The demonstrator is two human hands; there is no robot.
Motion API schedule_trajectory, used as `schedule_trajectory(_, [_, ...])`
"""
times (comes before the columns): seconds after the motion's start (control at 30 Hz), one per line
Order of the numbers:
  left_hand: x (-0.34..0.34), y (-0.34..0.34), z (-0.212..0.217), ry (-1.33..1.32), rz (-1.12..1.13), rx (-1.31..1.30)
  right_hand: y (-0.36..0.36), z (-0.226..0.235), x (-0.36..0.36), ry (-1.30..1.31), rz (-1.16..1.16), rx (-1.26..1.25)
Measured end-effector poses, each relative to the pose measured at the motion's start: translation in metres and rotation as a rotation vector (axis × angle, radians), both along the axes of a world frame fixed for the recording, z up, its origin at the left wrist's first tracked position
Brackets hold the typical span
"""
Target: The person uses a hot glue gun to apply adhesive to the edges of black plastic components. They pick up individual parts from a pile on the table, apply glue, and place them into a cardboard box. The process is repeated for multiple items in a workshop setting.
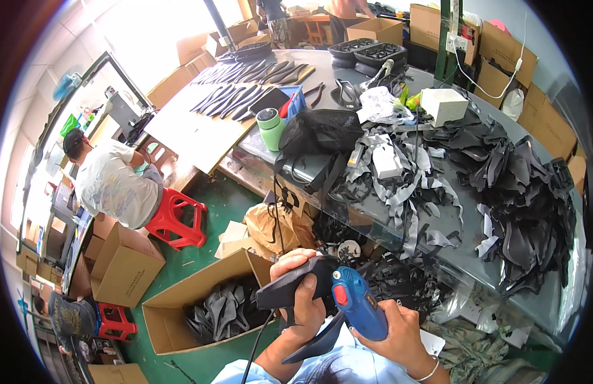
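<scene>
My left hand (pixel 307 308) is closed around a dark, curved, sheet-like piece (pixel 285 288), thumb on its near face; a strip of it hangs down toward my lap. In my right hand (pixel 399 336) is a blue handheld power tool (pixel 361 308) with a red button, its head up against the dark piece. The fingers wrap the tool's body, and its working tip is hidden behind the piece. Left of my hands, an open cardboard carton (pixel 200 281) stands on the floor with several dark cut pieces (pixel 224 312) in it.
A grey table (pixel 431 265) carries a heap of dark pieces (pixel 514 205), pale scraps, a black bag (pixel 322 131), a green bottle (pixel 269 128) and a white box (pixel 443 105). A seated person (pixel 114 179) on a red stool (pixel 178 221) works at left. A cable hangs near my left hand.
</scene>
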State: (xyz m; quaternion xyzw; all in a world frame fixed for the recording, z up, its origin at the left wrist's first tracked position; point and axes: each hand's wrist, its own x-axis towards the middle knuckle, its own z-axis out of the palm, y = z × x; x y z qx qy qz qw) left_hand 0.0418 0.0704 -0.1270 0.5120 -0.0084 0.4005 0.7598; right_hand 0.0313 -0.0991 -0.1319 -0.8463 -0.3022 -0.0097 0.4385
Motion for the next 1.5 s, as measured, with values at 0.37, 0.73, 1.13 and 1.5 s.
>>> schedule_trajectory(0.37, [-0.014,0.014,0.031,0.434,-0.268,-0.071,-0.004,0.003,0.002,-0.203,-0.068,-0.178])
schedule_trajectory(0.73, [-0.008,0.036,0.029,0.491,-0.546,0.393,-0.004,0.005,0.0,-0.189,0.025,-0.057])
schedule_trajectory(1.13, [-0.006,0.041,0.019,0.615,-0.424,-0.021,-0.023,0.0,0.013,-0.068,0.097,-0.087])
schedule_trajectory(1.5, [-0.015,0.004,-0.024,0.889,-1.005,0.478,0.0,0.01,0.045,0.0,-0.095,0.12])
